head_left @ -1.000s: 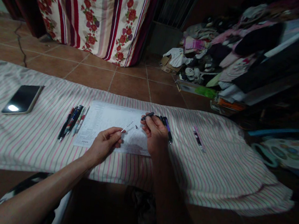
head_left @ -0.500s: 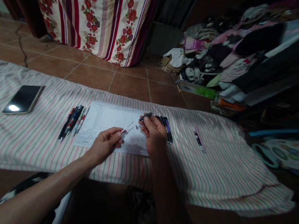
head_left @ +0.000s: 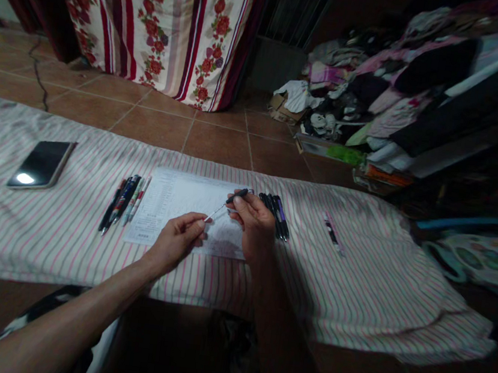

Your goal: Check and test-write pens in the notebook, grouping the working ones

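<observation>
My left hand [head_left: 182,233] pinches a thin, pale pen refill [head_left: 213,213] between thumb and fingertips, its tip slanting up to the right. In my right hand [head_left: 253,216] is a short black pen barrel [head_left: 237,195], gripped between thumb and fingers. The refill's upper end meets the lower end of the barrel; I cannot tell whether it is inside. Both hands are over a printed white sheet [head_left: 184,194]. Several pens [head_left: 124,198] lie left of the sheet, and more dark pens [head_left: 279,214] lie beside my right hand.
A striped cloth [head_left: 356,272] covers the table. A phone [head_left: 40,166] lies on the left, and a pink and black pen [head_left: 331,230] on the right. Beyond the table are a tiled floor, a floral curtain [head_left: 173,26] and piled clothes [head_left: 370,86].
My right hand has brought the black barrel down and left onto the refill's tip, where a gap showed before. My left hand has barely moved.
</observation>
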The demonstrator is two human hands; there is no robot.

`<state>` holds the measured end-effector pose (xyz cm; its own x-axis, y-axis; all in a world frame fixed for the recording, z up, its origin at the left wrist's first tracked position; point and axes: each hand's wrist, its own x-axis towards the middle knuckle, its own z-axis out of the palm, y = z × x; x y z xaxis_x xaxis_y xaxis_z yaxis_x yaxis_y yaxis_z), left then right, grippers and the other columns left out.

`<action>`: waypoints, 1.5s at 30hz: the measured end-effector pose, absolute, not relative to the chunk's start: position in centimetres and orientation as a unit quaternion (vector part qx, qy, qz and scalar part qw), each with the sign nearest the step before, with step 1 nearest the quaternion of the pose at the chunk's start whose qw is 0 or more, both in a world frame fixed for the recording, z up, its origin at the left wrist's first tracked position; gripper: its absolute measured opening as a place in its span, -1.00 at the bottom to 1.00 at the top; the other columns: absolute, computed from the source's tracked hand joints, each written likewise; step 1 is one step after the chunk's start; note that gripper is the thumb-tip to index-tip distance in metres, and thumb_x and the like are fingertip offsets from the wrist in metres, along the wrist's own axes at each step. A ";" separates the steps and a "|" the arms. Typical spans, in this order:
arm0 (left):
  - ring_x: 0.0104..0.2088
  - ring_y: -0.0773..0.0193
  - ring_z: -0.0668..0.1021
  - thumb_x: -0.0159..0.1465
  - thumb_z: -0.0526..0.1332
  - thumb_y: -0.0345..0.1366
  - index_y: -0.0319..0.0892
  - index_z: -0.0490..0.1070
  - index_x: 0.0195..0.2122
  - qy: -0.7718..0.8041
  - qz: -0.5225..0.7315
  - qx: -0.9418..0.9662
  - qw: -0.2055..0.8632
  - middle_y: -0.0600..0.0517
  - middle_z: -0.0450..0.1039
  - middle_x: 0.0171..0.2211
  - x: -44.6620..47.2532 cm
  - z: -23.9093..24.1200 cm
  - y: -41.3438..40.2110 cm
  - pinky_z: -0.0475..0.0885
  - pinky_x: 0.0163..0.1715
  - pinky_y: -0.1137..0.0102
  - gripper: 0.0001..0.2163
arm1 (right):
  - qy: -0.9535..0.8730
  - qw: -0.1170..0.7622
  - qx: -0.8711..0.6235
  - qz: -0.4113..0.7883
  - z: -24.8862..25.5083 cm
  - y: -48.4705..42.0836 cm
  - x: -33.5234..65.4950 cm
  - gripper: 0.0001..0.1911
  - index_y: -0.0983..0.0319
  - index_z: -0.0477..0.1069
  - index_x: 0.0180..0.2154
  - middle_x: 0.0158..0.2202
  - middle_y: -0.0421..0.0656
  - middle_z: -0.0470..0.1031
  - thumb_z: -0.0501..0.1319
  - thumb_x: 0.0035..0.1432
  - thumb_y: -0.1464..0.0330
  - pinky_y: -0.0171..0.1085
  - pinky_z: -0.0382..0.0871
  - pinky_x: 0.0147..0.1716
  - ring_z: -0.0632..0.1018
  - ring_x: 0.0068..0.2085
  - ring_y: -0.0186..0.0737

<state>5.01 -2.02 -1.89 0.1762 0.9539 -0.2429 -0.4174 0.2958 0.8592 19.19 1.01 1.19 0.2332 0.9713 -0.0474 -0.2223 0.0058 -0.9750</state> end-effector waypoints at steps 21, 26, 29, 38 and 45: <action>-0.62 0.49 0.35 -0.02 0.35 -0.22 -0.25 0.45 -0.31 0.406 0.487 0.326 0.701 0.11 0.38 -0.63 4.8 -2.0 -2.0 0.18 -0.61 0.57 -0.72 | -0.396 0.587 -0.501 0.498 1.1 0.9 19.0 -0.72 0.23 0.45 -0.31 -0.34 -0.15 0.56 0.31 -0.15 0.28 -0.37 0.36 -0.47 0.54 -0.37 -0.30; -0.60 0.49 0.37 -0.01 0.34 -0.23 -0.25 0.45 -0.32 0.406 0.486 0.330 0.700 0.10 0.39 -0.61 4.8 -2.2 -1.9 0.23 -0.58 0.57 -0.73 | -0.397 0.586 -0.500 0.498 1.0 1.0 19.1 -0.72 0.22 0.45 -0.32 -0.35 -0.17 0.56 0.32 -0.16 0.28 -0.38 0.36 -0.48 0.54 -0.38 -0.31; -0.61 0.50 0.36 0.00 0.34 -0.23 -0.24 0.45 -0.32 0.406 0.485 0.335 0.698 0.11 0.38 -0.62 4.8 -2.2 -1.9 0.20 -0.60 0.58 -0.75 | -0.397 0.589 -0.504 0.491 0.9 1.0 19.0 -0.72 0.22 0.46 -0.32 -0.36 -0.16 0.56 0.32 -0.16 0.27 -0.36 0.36 -0.48 0.54 -0.39 -0.30; -0.64 0.50 0.33 -0.01 0.34 -0.21 -0.23 0.44 -0.33 0.408 0.483 0.331 0.700 0.13 0.34 -0.65 4.8 -1.8 -2.0 0.14 -0.65 0.59 -0.74 | -0.412 0.593 -0.502 0.476 1.0 0.9 18.7 -0.73 0.24 0.45 -0.33 -0.38 -0.15 0.56 0.30 -0.15 0.28 -0.35 0.36 -0.50 0.54 -0.41 -0.29; -0.60 0.48 0.35 0.00 0.33 -0.21 -0.22 0.45 -0.33 0.411 0.480 0.348 0.692 0.11 0.36 -0.61 4.5 -2.3 -1.8 0.18 -0.61 0.57 -0.75 | -0.426 0.584 -0.513 0.462 1.1 0.9 18.7 -0.70 0.25 0.45 -0.31 -0.36 -0.12 0.57 0.29 -0.15 0.26 -0.34 0.37 -0.50 0.55 -0.40 -0.26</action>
